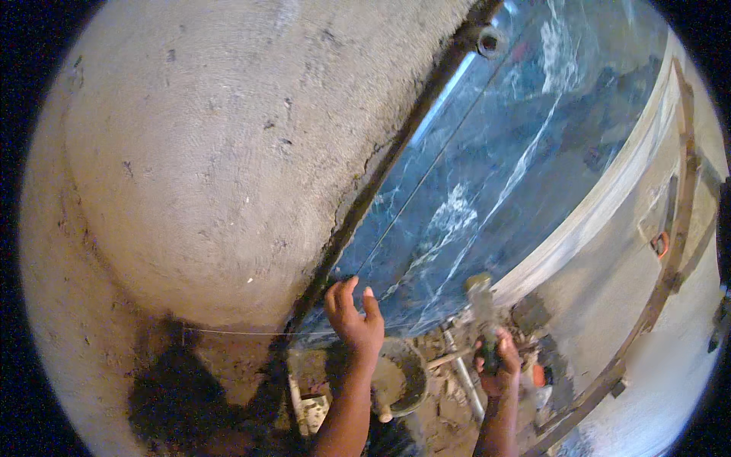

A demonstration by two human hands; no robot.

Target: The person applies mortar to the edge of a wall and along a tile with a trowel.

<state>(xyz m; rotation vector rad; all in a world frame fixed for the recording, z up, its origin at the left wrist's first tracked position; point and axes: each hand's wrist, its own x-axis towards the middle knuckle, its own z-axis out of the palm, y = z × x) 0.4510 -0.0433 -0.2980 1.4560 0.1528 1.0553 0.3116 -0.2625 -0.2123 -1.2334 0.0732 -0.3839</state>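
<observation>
A dark blue stone slab (pixel 502 160) with white veins stretches diagonally beside the rough plastered wall (pixel 205 160). My left hand (pixel 356 318) is raised at the slab's lower left edge, with fingers apart and nothing seen in them. Whether its fingertips touch the slab cannot be told. Closed around a long grey-green object is my right hand (pixel 499 356), near the slab's lower end. That grey-green object (pixel 481 305) has a yellowish end pointing up; motion blur hides its exact kind. A thin dark line (pixel 434 160) crosses the slab lengthwise.
A round pan (pixel 400 377) of greyish material stands below my hands, among rubble and a pale pipe (pixel 464 377). A pale string (pixel 251 332) runs from the wall toward the slab. Long wooden pieces (pixel 659 301) line the right, near an orange-handled item (pixel 660 244).
</observation>
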